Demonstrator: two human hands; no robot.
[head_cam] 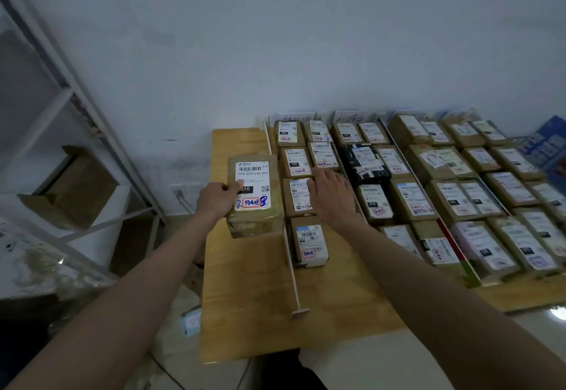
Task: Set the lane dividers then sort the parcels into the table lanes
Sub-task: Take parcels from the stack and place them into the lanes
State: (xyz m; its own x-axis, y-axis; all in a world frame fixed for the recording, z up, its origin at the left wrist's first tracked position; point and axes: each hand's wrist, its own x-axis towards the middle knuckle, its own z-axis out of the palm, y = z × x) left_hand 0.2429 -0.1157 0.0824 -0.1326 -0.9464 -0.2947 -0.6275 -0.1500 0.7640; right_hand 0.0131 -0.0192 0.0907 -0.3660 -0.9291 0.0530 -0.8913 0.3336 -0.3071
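My left hand [218, 198] grips a brown cardboard parcel [255, 202] with a white label marked 010, held above the left part of the wooden table [254, 307]. My right hand [332, 195] lies flat with fingers spread on parcels in the first lane, touching a labelled box [298, 195]. A thin white lane divider [291, 267] runs front to back just right of the held parcel. Another labelled parcel [309, 244] sits nearest me in that lane. Several more rows of labelled parcels [459, 187] fill the lanes to the right.
A white metal shelf rack [70, 132] stands at left with an open cardboard box [72, 189] on it. A blue printed sheet [548, 147] lies at the far right. Paper lane signs [295, 117] lean on the wall behind the table. A small packet [190, 323] lies on the floor.
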